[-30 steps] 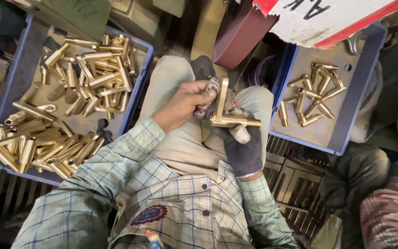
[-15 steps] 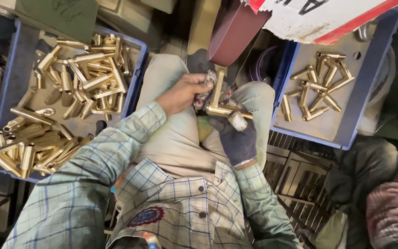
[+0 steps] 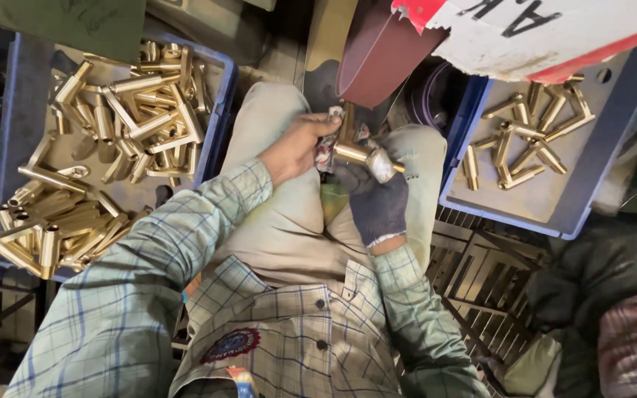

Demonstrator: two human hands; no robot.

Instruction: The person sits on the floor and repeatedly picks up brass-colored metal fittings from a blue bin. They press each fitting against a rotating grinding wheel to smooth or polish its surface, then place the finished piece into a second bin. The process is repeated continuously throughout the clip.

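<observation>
Person: sits with knees apart, in a checked shirt and beige trousers, seen from above
Left hand (image 3: 300,144): bare; fingers closed around the upper end of the brass fitting (image 3: 352,147), together with a small crumpled cloth (image 3: 327,156) pressed against the metal
Right hand (image 3: 377,195): wears a dark blue glove with a white cuff; it is closed around the lower arm of the brass fitting, and the thumb lies along it
Brass fitting: a T-shaped piece, held over the lap between the two knees; its upright arm points up to the sanding belt (image 3: 377,55) and seems to touch the belt's lower edge, but I cannot tell for sure
Sanding belt: dark red-brown, it hangs in a loop just above the hands
Left crate (image 3: 219,125): blue plastic, beside the left knee; full of many brass parts (image 3: 134,110) in a loose heap, tubes and angled pieces lying across each other
Right crate (image 3: 466,184): blue, beside the right knee; it holds fewer brass pieces (image 3: 525,144), gathered near its upper part, and the grey bottom shows
Cardboard sheet (image 3: 554,29): white with a red border, above the right crate and partly over it
Floor: a metal grating (image 3: 481,273) is visible under the right side of the person
</observation>
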